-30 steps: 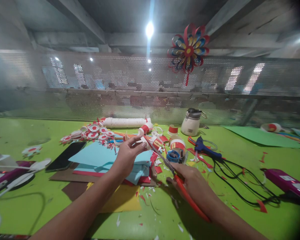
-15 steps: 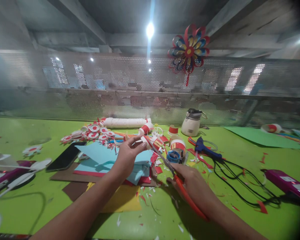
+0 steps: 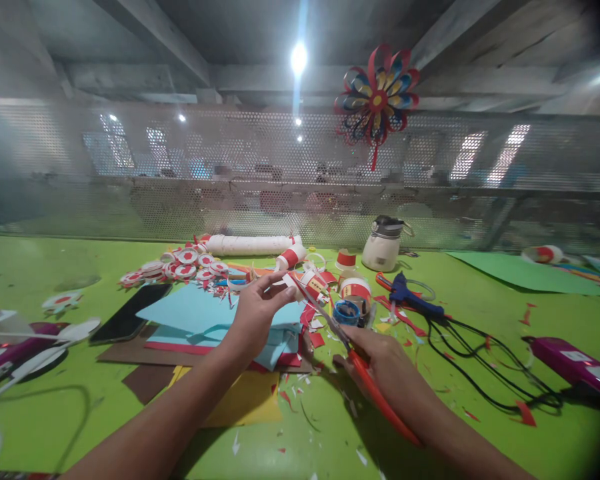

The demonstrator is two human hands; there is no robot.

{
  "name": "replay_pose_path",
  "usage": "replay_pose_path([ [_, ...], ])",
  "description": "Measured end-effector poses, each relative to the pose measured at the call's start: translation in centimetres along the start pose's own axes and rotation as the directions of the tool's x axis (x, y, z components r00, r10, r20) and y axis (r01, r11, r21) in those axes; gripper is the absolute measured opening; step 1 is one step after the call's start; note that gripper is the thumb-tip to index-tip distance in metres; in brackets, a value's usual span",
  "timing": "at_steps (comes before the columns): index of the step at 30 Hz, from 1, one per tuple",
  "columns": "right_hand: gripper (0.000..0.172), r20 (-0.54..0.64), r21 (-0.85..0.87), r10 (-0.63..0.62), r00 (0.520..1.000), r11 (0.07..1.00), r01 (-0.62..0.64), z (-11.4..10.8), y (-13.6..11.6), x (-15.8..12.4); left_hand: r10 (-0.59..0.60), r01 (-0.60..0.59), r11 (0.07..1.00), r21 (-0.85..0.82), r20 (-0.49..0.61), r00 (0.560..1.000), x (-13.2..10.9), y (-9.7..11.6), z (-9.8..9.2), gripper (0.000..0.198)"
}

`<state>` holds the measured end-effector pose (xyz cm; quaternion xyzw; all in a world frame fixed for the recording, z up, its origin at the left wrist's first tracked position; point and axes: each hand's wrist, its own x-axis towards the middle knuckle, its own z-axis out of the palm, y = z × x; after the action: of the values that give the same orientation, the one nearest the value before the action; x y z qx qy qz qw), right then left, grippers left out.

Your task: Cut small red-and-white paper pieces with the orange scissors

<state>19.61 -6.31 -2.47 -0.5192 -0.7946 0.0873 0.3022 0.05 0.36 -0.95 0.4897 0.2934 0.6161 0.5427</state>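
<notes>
My left hand pinches a small white paper piece with some red on it, between thumb and fingers. My right hand grips a pair of scissors by its orange-red handles. The blades point up and left, with their tips at the paper piece; whether they touch it is hard to see. Just beyond lie red-and-white paper cups and cut cup parts. Light blue paper sheets lie below my left hand, on top of red and brown sheets.
A blue glue gun with a black cord lies to the right, near a purple power strip. Flower-shaped red-and-white cutouts are heaped at back left, by a phone. A white bottle stands behind. Paper scraps litter the green table.
The left corner of the top blue sheet has shifted left and down. The scissor handles have moved slightly down and right. Both hands stay nearly in place.
</notes>
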Motion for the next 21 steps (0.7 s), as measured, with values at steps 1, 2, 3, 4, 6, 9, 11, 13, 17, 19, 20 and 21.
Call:
replay_pose_path([
  [1, 0.027, -0.003, -0.008, 0.002, 1.000, 1.000, -0.002, 0.03, 0.02, -0.01, 0.001, -0.001, 1.000, -0.002, -0.003, 1.000, 0.00, 0.01, 0.01, 0.040],
  [2, 0.028, -0.001, -0.014, 0.003, 1.000, 1.000, -0.003, 0.06, 0.04, -0.03, 0.001, -0.001, 1.000, -0.003, -0.004, 1.000, 0.00, 0.02, 0.01, 0.040],
  [3, 0.029, 0.001, -0.018, 0.003, 1.000, 1.000, -0.003, 0.07, 0.06, -0.05, 0.001, -0.001, 1.000, -0.002, -0.005, 1.000, 0.00, 0.03, 0.02, 0.040],
  [4, 0.029, 0.002, -0.019, 0.005, 1.000, 1.000, -0.005, 0.07, 0.05, -0.07, 0.000, 0.000, 1.000, -0.002, -0.001, 1.000, 0.00, 0.03, 0.02, 0.040],
  [6, 0.028, 0.001, -0.018, 0.006, 1.000, 1.000, -0.006, 0.03, 0.01, -0.10, 0.003, -0.003, 1.000, 0.001, 0.007, 1.000, 0.00, 0.01, 0.02, 0.039],
  [9, 0.026, -0.004, -0.013, 0.009, 1.000, 1.000, -0.009, -0.03, -0.10, -0.13, 0.006, -0.007, 1.000, 0.009, 0.003, 1.000, -0.02, 0.02, 0.04, 0.039],
  [11, 0.028, -0.001, -0.016, 0.009, 1.000, 1.000, -0.009, -0.04, -0.11, -0.11, -0.004, 0.004, 1.000, -0.017, -0.007, 1.000, -0.03, 0.09, 0.06, 0.040],
  [13, 0.032, -0.005, -0.042, 0.013, 1.000, 0.999, -0.013, -0.02, -0.05, -0.08, -0.026, 0.026, 0.996, -0.081, -0.003, 1.000, -0.02, 0.22, 0.04, 0.040],
  [17, 0.035, -0.018, -0.098, 0.003, 1.000, 0.995, -0.004, 0.06, 0.22, -0.03, -0.082, 0.092, 0.981, -0.172, 0.065, 0.995, 0.09, 0.50, -0.24, 0.038],
  [19, 0.037, -0.020, -0.103, -0.010, 1.000, 0.995, 0.008, 0.11, 0.37, 0.00, -0.085, 0.098, 0.982, -0.160, 0.084, 0.993, 0.18, 0.58, -0.41, 0.036],
  [20, 0.037, -0.022, -0.106, -0.012, 1.000, 0.994, 0.010, 0.14, 0.44, 0.01, -0.079, 0.091, 0.985, -0.145, 0.084, 0.993, 0.22, 0.60, -0.47, 0.035],
  [21, 0.038, -0.020, -0.108, -0.013, 1.000, 0.994, 0.010, 0.16, 0.51, 0.03, -0.073, 0.083, 0.989, -0.126, 0.081, 0.994, 0.26, 0.61, -0.50, 0.034],
])
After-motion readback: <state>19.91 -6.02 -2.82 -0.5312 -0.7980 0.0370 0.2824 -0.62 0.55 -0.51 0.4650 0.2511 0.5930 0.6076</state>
